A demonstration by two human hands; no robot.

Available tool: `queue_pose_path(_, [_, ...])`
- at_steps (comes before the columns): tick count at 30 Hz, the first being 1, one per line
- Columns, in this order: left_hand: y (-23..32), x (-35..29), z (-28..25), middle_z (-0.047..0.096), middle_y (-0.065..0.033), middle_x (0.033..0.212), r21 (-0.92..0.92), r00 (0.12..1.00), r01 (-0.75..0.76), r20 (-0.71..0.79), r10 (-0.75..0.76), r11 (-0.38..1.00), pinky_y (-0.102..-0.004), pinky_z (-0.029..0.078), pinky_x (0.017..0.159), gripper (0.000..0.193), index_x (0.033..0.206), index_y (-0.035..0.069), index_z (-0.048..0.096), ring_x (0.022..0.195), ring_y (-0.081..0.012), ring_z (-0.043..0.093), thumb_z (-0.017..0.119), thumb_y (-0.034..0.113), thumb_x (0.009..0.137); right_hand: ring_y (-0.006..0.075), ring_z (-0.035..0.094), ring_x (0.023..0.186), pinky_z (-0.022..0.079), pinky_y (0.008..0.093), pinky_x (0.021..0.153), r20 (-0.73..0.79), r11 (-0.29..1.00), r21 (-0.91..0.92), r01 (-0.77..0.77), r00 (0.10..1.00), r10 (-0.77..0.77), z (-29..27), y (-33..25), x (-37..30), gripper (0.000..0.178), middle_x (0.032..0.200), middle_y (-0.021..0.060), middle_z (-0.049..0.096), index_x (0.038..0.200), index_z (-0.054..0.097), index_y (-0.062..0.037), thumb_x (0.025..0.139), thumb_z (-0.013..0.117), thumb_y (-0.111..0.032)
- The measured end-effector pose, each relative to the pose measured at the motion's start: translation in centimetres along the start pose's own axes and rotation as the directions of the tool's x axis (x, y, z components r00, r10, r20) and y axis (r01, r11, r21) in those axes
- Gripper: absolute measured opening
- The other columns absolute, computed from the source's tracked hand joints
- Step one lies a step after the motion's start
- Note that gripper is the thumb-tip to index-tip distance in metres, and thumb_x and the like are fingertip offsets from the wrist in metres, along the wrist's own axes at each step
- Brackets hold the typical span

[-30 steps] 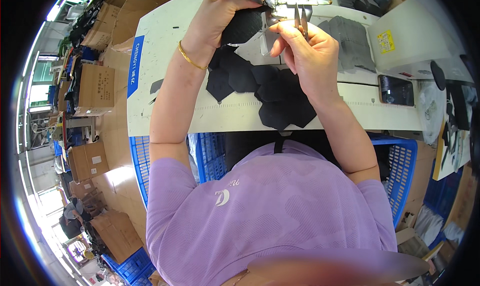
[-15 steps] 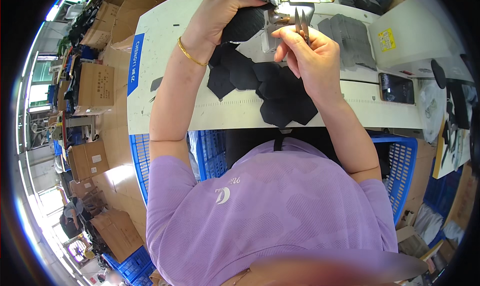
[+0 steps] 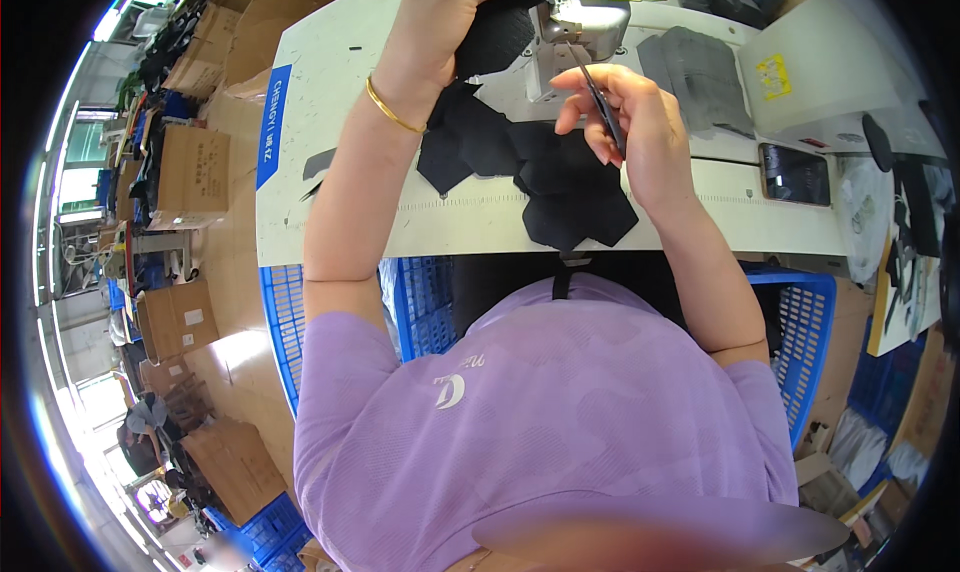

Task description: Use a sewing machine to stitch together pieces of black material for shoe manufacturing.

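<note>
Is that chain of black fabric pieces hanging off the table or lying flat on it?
Lying flat: the black fabric pieces spread across the white table, stopping near its front edge. The left hand presses the far end by the sewing machine.

Garment or sewing factory floor. White worktable (image 3: 330, 92) with measuring scale along front edge; industrial sewing machine (image 3: 585, 17) at far end; stacks of cut black fabric pieces (image 3: 560, 177) and grey pieces (image 3: 695, 67) on top. Blue plastic crates (image 3: 800, 322) under table. Cardboard cartons (image 3: 190, 167) piled along aisle on left, more crates (image 3: 250, 522) beyond. Bare floor, bright windows (image 3: 60, 187) along far wall.
</note>
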State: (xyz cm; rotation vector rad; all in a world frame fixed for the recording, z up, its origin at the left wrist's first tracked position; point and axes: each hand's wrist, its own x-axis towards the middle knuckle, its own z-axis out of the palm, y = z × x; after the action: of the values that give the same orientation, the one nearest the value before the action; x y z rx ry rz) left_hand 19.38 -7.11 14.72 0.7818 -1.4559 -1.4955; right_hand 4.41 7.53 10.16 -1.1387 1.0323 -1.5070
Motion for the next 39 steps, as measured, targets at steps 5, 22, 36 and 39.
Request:
queue_pose_path(5, [-1.3, -5.3, -1.4, 0.07, -0.0074, 0.085, 0.149, 0.956, -0.113, -0.254, 0.149, 0.982, -0.0234, 0.05, 0.065, 0.018, 0.093, -0.008, 0.069, 0.071, -0.0114, 0.063, 0.071, 0.008, 0.084, 0.0116, 0.053, 0.054, 0.042, 0.0266, 0.051, -0.004, 0.847, -0.52, 0.111, 0.991, -0.133, -0.3, -0.5, -1.4, 0.024, 0.074, 0.0056, 0.063, 0.102, 0.066, -0.0016, 0.093, 0.06, -0.023])
queue_pose_path(22, [-4.2, -13.4, -5.3, 0.07, -0.0061, 0.09, 0.21, 0.879, -0.192, -0.397, 0.263, 0.959, -0.0235, 0.049, 0.069, 0.026, 0.099, -0.008, 0.069, 0.077, -0.0097, 0.061, 0.074, 0.013, 0.085, 0.0225, 0.062, 0.061, 0.049, 0.0335, 0.052, 0.337, 0.23, -0.825, 0.516, 0.777, -0.531, 6.2, 4.6, 1.1, 0.024, 0.076, 0.0034, 0.058, 0.084, 0.063, -0.007, 0.084, 0.07, -0.029])
queue_pose_path(36, [-6.9, -15.6, -8.4, 0.062, -0.013, 0.118, 0.881, 0.826, -0.048, -0.23, 0.515, 0.471, -0.0366, 0.046, 0.093, 0.036, 0.111, -0.001, 0.063, 0.109, -0.0277, 0.059, 0.074, 0.005, 0.078, 0.0111, 0.045, 0.06, 0.039, 0.0278, 0.055, -0.241, 0.657, -0.743, -0.123, 0.966, -0.092, -3.8, 4.5, -4.2, 0.033, 0.067, 0.0047, 0.049, 0.074, 0.054, -0.0002, 0.085, 0.075, -0.023])
queue_pose_path(39, [-8.9, -15.1, -2.4, 0.06, -0.0122, 0.121, 0.758, 0.81, -0.539, 0.348, 0.473, 0.366, -0.0393, 0.045, 0.095, 0.04, 0.113, 0.0, 0.063, 0.111, -0.0301, 0.058, 0.074, 0.006, 0.075, 0.0165, 0.049, 0.059, 0.042, 0.0282, 0.055, 0.04, 0.584, -0.785, 0.209, 0.957, -0.288, -2.9, 5.0, -6.1, 0.028, 0.075, 0.0053, 0.054, 0.076, 0.055, -0.0022, 0.08, 0.078, -0.017])
